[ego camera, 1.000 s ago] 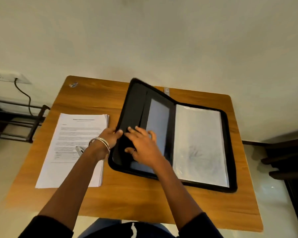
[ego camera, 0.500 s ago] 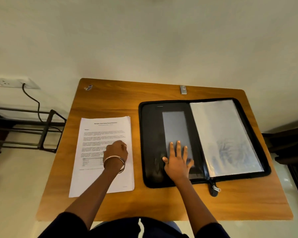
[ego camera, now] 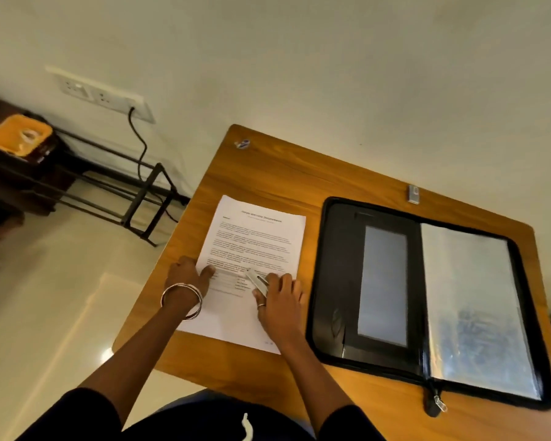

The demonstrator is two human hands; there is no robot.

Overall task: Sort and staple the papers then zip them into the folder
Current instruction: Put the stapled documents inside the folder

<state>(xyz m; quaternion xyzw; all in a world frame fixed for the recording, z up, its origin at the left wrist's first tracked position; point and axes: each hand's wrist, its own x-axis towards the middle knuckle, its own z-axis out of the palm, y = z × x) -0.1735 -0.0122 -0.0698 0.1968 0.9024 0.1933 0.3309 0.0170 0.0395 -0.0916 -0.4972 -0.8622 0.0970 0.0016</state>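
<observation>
A stack of printed papers [ego camera: 255, 237] lies on the left half of the wooden table [ego camera: 299, 179]. My left hand [ego camera: 188, 276], with bangles on the wrist, grips the stack's left edge, thumb on top and fingers curled at the edge. A small silver stapler [ego camera: 255, 277] lies on the papers. My right hand [ego camera: 279, 299] has its fingers closed on the stapler's near end. The black zip folder [ego camera: 334, 281] lies open flat to the right, showing a grey pocket panel and clear plastic sleeves [ego camera: 471, 300]. Its zip pull [ego camera: 439, 407] hangs at the near edge.
A small silver object [ego camera: 413, 194] sits at the table's far edge behind the folder. A sticker [ego camera: 242, 143] marks the far left corner. Left of the table stand a black metal rack [ego camera: 140, 198], a wall socket with a cable [ego camera: 109, 97] and an orange tray [ego camera: 16, 138].
My right hand left the folder's grey panel and went left onto the stapler on the papers. My left hand slid off the stapler to the stack's left edge. The view swung left.
</observation>
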